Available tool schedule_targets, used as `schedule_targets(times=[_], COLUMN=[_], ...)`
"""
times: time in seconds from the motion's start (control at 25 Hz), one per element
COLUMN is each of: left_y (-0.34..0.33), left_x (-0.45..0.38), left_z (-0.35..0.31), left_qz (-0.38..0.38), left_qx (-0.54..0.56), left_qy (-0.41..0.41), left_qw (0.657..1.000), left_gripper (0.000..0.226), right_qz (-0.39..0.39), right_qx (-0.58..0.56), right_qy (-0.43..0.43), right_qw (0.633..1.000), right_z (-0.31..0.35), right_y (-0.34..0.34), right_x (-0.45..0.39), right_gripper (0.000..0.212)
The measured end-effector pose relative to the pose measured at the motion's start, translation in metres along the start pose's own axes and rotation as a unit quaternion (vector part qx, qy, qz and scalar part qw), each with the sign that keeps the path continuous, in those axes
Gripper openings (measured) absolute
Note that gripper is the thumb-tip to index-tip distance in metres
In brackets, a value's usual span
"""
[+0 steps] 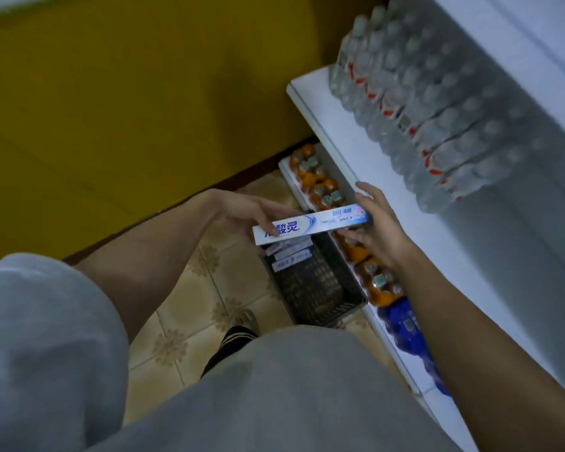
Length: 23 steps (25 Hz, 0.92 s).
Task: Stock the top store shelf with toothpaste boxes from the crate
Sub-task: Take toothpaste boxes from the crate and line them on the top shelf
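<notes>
A white and blue toothpaste box [317, 225] is held level above the dark crate [336, 308] on the floor. My left hand [252, 213] pinches its left end, thumb under and fingers on top. My right hand [377, 223] grips its right end, beside the edge of the white shelf [310, 102]. Several more toothpaste boxes [289, 252] lie in the far end of the crate, partly hidden under the held box. The top shelf is out of view.
Rows of clear water bottles [437, 112] fill the white shelf. Orange drink bottles [320, 187] and blue bottles [405, 324] stand on the lowest shelf. A yellow wall [128, 93] rises on the left. My foot [238, 327] stands on the tiled floor.
</notes>
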<state>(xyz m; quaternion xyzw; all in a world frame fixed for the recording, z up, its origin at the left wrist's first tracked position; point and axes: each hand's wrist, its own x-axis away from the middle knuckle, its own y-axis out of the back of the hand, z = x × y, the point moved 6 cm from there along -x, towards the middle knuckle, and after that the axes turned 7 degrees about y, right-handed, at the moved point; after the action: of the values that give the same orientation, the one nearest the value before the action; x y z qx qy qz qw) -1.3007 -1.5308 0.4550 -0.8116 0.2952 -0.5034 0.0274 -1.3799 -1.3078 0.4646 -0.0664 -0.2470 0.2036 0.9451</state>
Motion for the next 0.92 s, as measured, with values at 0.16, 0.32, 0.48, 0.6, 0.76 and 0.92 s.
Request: schedule_targets(times=[0.16,0.32,0.48,0.6,0.76,0.92], left_y=[0.005,0.015,0.014,0.012,0.002,-0.015], left_x=[0.041,0.073,0.11,0.137,0.173,0.206], left_z=[-0.04,-0.077,-0.139,-0.192,-0.262,-0.326], left_qz=[-0.049,-0.079,-0.094,-0.115,-0.129,-0.135], left_qx=[-0.078,-0.044,-0.047,-0.077,-0.114,-0.091], left_qy=[-0.042,-0.081,-0.136,-0.172,-0.235,-0.32], left_qw=[0.995,0.993,0.985,0.975,0.957,0.933], left_gripper=[0.058,0.056,0.053,0.055,0.065,0.078], right_qz=[0.038,0.02,0.007,-0.024,-0.03,-0.071], right_qx=[0.104,0.084,0.064,0.07,0.113,0.137], right_qy=[0.054,0.075,0.13,0.184,0.25,0.318], right_qw=[0.992,0.993,0.989,0.98,0.961,0.935], right_z=[0.05,0.089,0.145,0.197,0.266,0.338], right_y=[-0.012,-0.007,-0.001,-0.001,-0.003,-0.005], right_x=[0.009,0.014,0.019,0.029,0.046,0.074], right_gripper=[0.018,0.015,0.027,0.031,0.036,0.053])
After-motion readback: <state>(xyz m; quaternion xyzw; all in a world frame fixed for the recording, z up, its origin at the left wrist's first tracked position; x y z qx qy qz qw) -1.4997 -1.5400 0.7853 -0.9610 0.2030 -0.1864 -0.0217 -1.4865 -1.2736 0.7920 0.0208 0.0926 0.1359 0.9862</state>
